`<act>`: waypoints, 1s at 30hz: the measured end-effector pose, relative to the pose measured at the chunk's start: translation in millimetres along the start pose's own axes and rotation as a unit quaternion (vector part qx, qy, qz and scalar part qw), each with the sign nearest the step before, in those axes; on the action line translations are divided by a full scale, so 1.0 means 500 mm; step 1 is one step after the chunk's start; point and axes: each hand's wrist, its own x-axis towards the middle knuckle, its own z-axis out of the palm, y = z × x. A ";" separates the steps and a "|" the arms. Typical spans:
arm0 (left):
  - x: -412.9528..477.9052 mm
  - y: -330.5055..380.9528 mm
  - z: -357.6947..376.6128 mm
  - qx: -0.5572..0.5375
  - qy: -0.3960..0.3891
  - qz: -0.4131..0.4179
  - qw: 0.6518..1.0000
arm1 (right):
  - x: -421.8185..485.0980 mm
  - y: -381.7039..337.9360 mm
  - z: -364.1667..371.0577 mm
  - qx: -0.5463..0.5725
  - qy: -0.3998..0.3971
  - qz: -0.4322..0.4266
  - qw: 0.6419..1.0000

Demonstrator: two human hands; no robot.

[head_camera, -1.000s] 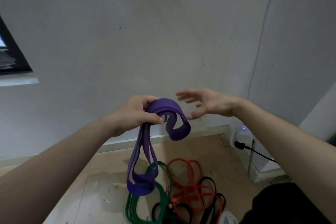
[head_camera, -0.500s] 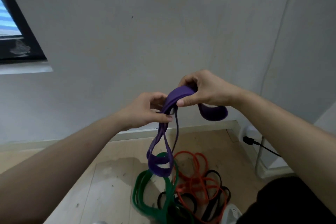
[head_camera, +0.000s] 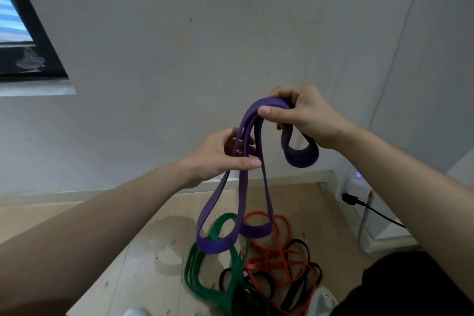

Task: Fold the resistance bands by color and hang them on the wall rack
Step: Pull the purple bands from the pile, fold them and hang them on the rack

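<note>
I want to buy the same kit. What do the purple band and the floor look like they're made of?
The purple band looks like matte rubber or latex: flat, limp, draping in smooth loops from both hands with no shine. The floor looks like pale wood or wood-look laminate, with plank seams and scuff marks; which one is unclear.

My right hand (head_camera: 305, 118) is lifting the fold of the wide purple rubber resistance band (head_camera: 252, 172) higher, lengthening its hanging loops below my left hand (head_camera: 225, 156).

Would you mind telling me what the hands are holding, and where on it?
Both hold the purple band: the right hand pinches its top fold, the left hand grips the strands just below.
</note>
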 end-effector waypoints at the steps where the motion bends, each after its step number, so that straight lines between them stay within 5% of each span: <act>1: 0.000 0.000 0.007 0.006 0.002 0.001 1.000 | -0.001 0.000 -0.002 0.012 0.009 -0.001 1.000; 12: 0.009 0.008 -0.006 -0.016 0.047 0.022 0.999 | -0.011 0.046 -0.065 0.087 0.060 0.030 0.994; 15: 0.006 0.020 -0.025 -0.028 0.072 0.031 0.997 | -0.021 0.071 -0.088 0.066 -0.022 0.095 0.993; 19: 0.005 0.036 -0.033 -0.047 0.062 0.035 0.996 | -0.034 0.099 -0.058 -0.099 -0.176 0.175 0.964; 25: 0.014 0.047 -0.011 -0.024 0.031 0.034 0.999 | -0.022 0.066 0.026 0.032 -0.163 0.131 0.977; 30: 0.010 0.045 -0.035 -0.028 0.059 0.020 0.998 | -0.008 0.036 0.036 -0.009 -0.128 0.073 0.989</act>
